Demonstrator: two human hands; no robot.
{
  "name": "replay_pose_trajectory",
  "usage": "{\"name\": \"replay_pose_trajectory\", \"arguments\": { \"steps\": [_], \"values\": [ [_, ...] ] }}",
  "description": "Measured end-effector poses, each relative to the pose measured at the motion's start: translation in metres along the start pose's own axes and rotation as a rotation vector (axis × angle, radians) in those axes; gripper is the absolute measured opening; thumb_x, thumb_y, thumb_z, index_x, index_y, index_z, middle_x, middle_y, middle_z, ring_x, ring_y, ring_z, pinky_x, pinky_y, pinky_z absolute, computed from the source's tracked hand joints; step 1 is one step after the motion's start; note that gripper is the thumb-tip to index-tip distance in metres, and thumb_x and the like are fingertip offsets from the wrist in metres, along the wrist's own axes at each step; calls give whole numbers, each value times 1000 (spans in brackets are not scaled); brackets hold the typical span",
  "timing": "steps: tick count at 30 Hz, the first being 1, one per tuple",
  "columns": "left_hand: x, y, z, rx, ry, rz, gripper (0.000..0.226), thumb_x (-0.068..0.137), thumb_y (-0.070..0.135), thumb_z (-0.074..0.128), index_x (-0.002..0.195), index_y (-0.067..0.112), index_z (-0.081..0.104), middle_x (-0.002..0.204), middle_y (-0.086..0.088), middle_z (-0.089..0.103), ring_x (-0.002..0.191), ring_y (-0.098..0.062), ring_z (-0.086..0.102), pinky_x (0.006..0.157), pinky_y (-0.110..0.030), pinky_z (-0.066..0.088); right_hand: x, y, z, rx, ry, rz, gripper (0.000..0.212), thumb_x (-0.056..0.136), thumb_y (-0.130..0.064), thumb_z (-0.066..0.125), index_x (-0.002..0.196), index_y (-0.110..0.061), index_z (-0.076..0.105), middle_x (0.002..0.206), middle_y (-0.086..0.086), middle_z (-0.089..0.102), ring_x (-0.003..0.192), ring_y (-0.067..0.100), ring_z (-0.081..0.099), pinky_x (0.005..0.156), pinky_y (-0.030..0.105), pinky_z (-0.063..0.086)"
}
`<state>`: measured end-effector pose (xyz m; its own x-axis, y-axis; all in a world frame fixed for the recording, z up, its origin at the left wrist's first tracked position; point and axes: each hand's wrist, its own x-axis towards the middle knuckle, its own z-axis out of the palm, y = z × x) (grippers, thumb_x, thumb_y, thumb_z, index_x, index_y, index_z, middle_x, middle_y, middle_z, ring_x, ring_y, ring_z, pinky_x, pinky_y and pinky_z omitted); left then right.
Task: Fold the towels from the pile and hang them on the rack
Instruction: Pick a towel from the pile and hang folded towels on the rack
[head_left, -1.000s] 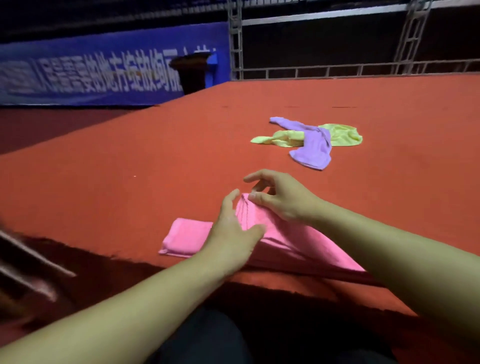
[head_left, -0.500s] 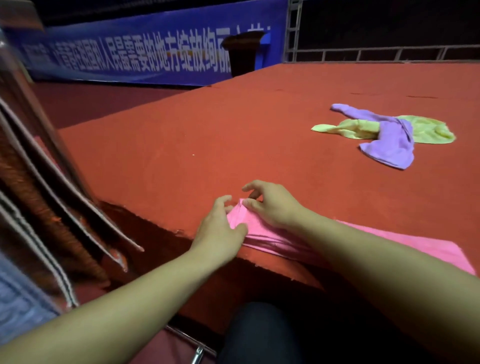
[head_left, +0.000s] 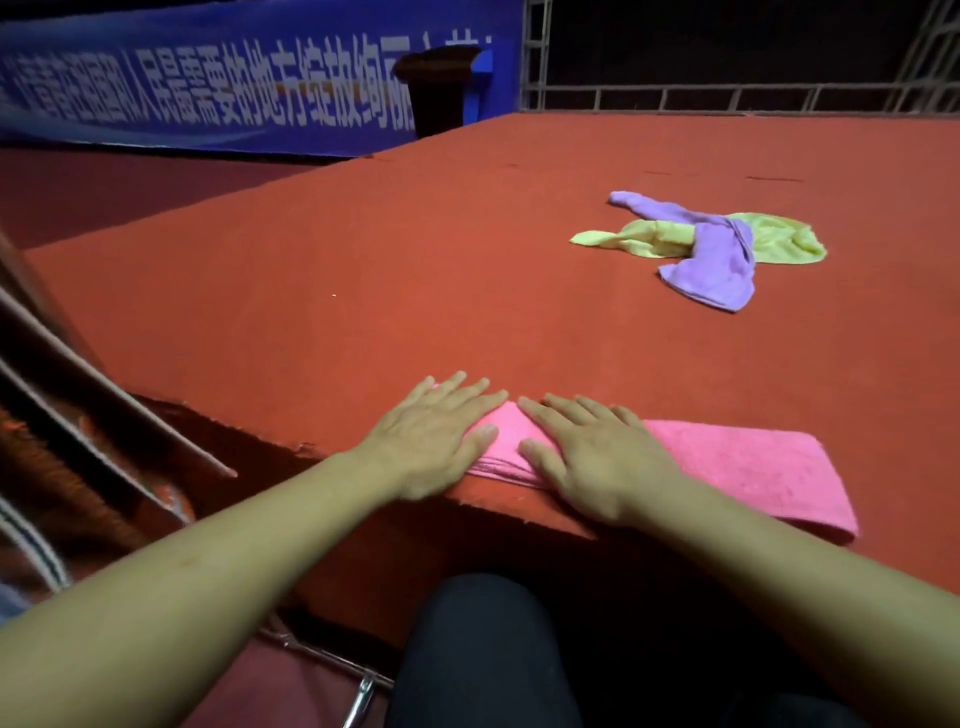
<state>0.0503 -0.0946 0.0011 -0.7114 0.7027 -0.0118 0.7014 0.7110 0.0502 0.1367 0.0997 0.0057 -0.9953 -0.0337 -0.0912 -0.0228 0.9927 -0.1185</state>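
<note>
A pink towel (head_left: 743, 467) lies folded into a long strip along the near edge of the red table (head_left: 363, 270). My left hand (head_left: 436, 431) lies flat on the strip's left end, fingers straight. My right hand (head_left: 597, 452) presses flat beside it, fingertips almost meeting the left ones. Farther back on the right, a purple towel (head_left: 717, 265) lies crumpled across a yellow-green towel (head_left: 779, 239). At the left edge, blurred metal bars of the rack (head_left: 78, 410) slant downward.
A blue banner (head_left: 234, 88) with white lettering runs behind the table, with a dark bin (head_left: 436, 88) before it. A metal truss railing (head_left: 727, 96) stands at the back right. My dark-clothed knee (head_left: 478, 649) shows below the table edge.
Both hands went from pinching the pink towel's left end to lying flat on it. The view swung back right, so the rack fills less of the left side.
</note>
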Motion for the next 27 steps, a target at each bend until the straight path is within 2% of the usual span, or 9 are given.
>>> {"name": "replay_pose_trajectory", "arguments": {
  "steps": [4, 8, 13, 15, 17, 20, 27],
  "values": [
    [1, -4, 9, -58, 67, 2, 55, 102, 51, 18, 155, 38, 14, 163, 9, 14, 151, -11, 3, 123, -37, -1, 2, 2, 8, 19, 63, -3, 62, 96, -66, 13, 153, -44, 6, 163, -9, 13, 150, 18, 12, 120, 48, 11],
    [-1, -1, 6, -41, 31, -4, 53, 104, 46, 20, 156, 36, 11, 164, 10, 12, 151, -12, 1, 123, -38, -1, 2, 2, 10, 23, 58, 1, 61, 96, -65, 12, 153, -44, 5, 163, -9, 13, 151, 17, 11, 120, 48, 10],
    [1, 13, -19, 270, -168, -40, 57, 102, 50, 6, 155, 33, -8, 164, 8, -3, 151, -16, -9, 122, -46, -8, 6, 1, 5, 45, 2, 2, 61, 97, -64, 13, 154, -42, 6, 164, -8, 11, 151, 18, 8, 121, 50, 6],
    [2, 24, -31, 365, -164, -49, 58, 102, 49, 5, 156, 30, -7, 164, 8, -4, 151, -17, -11, 121, -48, -10, 3, 3, -4, 118, -22, -3, 60, 98, -62, 14, 155, -41, 8, 164, -8, 9, 152, 19, 4, 121, 51, 0],
    [4, 41, -38, 289, -96, -45, 58, 103, 46, 8, 157, 27, -3, 165, 8, -1, 151, -15, -9, 121, -47, -9, -5, 11, -18, 164, 31, -8, 57, 101, -57, 16, 155, -40, 10, 164, -7, 10, 152, 19, 4, 120, 52, -3],
    [12, 73, -37, 108, -22, 19, 57, 104, 42, 15, 157, 25, 2, 165, 9, 3, 151, -12, -5, 123, -43, -5, -27, 34, -30, 100, 87, 18, 54, 103, -48, 19, 155, -37, 12, 164, -6, 13, 152, 20, 6, 120, 52, -1],
    [50, 131, -17, -10, -85, 123, 58, 104, 49, 14, 157, 30, 1, 165, 10, -1, 151, -12, -3, 123, -46, -1, -64, 96, -15, -6, -4, 184, 59, 101, -57, 17, 156, -36, 11, 164, -7, 12, 151, 19, 7, 120, 50, 3]
  ]
}}
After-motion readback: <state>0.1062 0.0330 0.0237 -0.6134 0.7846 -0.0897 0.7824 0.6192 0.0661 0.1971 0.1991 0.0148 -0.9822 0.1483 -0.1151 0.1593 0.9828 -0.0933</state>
